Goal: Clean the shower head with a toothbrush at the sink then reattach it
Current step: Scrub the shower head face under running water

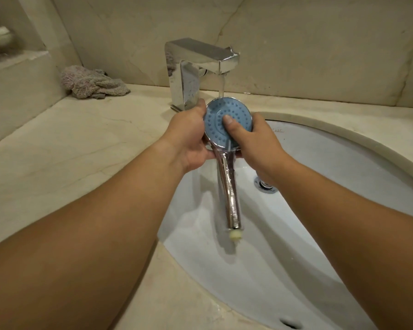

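Note:
A chrome shower head (pixel 216 122) with a round blue nozzle face is held over the white sink basin (pixel 320 186), face up, under water running from the chrome faucet (pixel 196 67). Its chrome handle points down toward me and ends in a cream threaded tip. My left hand (pixel 188 136) grips the head's left rim and neck. My right hand (pixel 253 141) grips the right rim, with its thumb pressed on the blue face. No toothbrush is in view.
A crumpled grey-pink cloth (pixel 93 83) lies on the beige stone counter (pixel 69 144) at the back left. The sink's metal drain (pixel 265 185) sits under my right wrist. Stone walls enclose the back and left, with a raised ledge at the left.

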The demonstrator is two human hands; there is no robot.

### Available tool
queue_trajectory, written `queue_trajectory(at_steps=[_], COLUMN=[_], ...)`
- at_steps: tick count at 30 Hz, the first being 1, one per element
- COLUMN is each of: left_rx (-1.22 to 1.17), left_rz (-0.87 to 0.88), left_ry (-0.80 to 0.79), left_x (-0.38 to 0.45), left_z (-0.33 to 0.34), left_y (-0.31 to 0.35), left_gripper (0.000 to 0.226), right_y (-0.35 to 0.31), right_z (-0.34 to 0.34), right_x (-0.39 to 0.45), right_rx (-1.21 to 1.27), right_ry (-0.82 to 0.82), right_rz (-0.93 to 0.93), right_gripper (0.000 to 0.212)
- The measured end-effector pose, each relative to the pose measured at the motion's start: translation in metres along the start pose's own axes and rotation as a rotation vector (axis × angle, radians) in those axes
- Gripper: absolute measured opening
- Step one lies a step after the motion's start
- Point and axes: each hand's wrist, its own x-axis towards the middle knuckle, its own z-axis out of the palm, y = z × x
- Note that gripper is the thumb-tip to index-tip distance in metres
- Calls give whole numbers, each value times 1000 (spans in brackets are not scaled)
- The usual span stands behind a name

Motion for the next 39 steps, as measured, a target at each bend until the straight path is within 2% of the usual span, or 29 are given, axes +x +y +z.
queue_trajectory(at_steps=[4,8,11,14,20,24,28,30,35,39], left_rx=[7,10,-24,-97,-160,-140,-127,-126,-150,-170], left_rz=[20,35,29,20,11,59,87,92,103,75], left_ry=[-24,-46,-32,-26,-76,-43,-28,-26,-27,-18], left_x=[-2,1,4,8,10,9,5,3,0,2], left_z=[0,2,4,2,1,4,4,6,10,10], left_y=[0,-4,-4,-4,-6,-6,-4,-4,-7,-6], left_gripper=[45,42,42,44,43,39,39,40,40,42], right_y=[0,0,-7,-11,-12,-6,-6,-8,-15,-16], right_z=[-1,-3,8,22,27,17,7,6,20,27], right_x=[4,6,5,5,12,16,16,15,13,10], right_rx=[37,24,-4,-23,-57,-36,200,267,307,286], right_ry=[61,-9,87,207,278,147,-81,-115,79,140], right_rz=[-43,-89,-113,-117,-130,-130,-46,-17,-54,-68], right_gripper=[70,75,76,68,38,31,26,26,22,40])
